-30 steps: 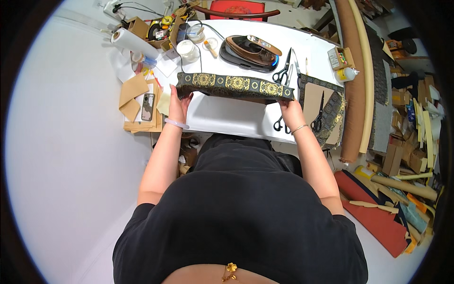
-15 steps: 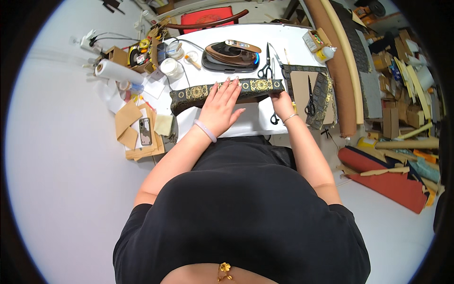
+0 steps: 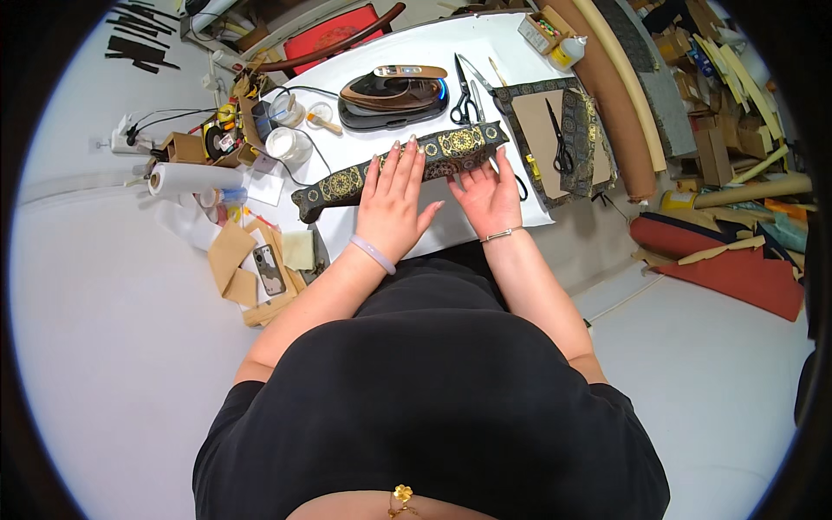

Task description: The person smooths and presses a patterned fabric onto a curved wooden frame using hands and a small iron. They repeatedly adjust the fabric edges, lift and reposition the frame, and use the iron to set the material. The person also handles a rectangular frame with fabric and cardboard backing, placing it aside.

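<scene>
Though aslant, patterned fabric [image 3: 341,184] against hands [image 3: 392,210] [image 3: 490,205]

Glossy-gold brocade cloth on the long piece [image 3: 342,184], glossy plastic-looking iron [image 3: 390,92], metal scissors [image 3: 464,94], smooth white tabletop [image 3: 433,48], matt brown paper [image 3: 229,253], matt cloth shirt [image 3: 425,390]

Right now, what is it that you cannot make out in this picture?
Head view: middle of the long black-and-gold patterned fabric piece, covered by the left hand.
Head view: the fabric piece's underside, facing away from the camera.
Head view: back of the right hand, hidden behind its palm.
Head view: end of the gold flower necklace, cut off by the lower edge.
</scene>
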The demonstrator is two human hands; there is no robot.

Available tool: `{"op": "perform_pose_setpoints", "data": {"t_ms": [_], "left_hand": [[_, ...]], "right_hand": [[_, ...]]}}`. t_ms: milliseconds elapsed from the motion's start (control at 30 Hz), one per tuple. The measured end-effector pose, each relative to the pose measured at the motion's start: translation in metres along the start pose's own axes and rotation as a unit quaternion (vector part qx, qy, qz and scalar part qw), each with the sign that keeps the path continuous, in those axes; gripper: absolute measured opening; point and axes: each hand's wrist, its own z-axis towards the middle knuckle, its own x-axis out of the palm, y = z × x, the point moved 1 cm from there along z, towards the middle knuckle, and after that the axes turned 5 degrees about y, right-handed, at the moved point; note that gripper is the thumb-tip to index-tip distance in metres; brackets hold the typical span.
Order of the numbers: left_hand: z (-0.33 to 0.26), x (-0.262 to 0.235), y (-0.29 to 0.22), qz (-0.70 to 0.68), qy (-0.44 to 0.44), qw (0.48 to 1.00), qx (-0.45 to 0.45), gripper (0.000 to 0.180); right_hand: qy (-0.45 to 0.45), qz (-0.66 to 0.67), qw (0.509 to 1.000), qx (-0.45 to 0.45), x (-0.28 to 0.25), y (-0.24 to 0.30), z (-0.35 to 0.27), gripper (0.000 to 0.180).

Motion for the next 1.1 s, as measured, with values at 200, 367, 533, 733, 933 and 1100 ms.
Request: {"op": "perform_pose_setpoints", "data": {"t_ms": [200,367,533,733,933,1100], "left_hand": [[0.004,-0.001,-0.001,0.012,0.009,1.000,-0.009,0.087],[0.005,-0.004,-0.003,0.012,0.011,1.000,-0.002,0.088],[0.007,-0.007,-0.007,0.006,0.025,1.000,-0.007,0.091],[0.010,-0.009,-0.009,0.009,0.030,0.999,-0.019,0.091],[0.010,-0.013,-0.012,-0.014,0.017,1.000,-0.012,0.085],[0.009,-0.016,-0.014,-0.021,0.031,0.999,-0.016,0.083]], "right_hand": [[-0.079,-0.119,0.979,-0.148,-0.002,-0.001,-0.025,0.020],[-0.125,-0.190,0.948,-0.223,0.006,0.000,-0.032,0.020],[-0.123,-0.229,0.935,-0.239,0.003,0.007,-0.036,0.021],[-0.140,-0.208,0.956,-0.154,-0.017,0.008,-0.022,0.023],[-0.192,-0.259,0.934,-0.152,-0.030,0.023,-0.008,0.038],[-0.094,-0.480,0.838,-0.244,-0.018,0.058,0.006,0.043]]}}
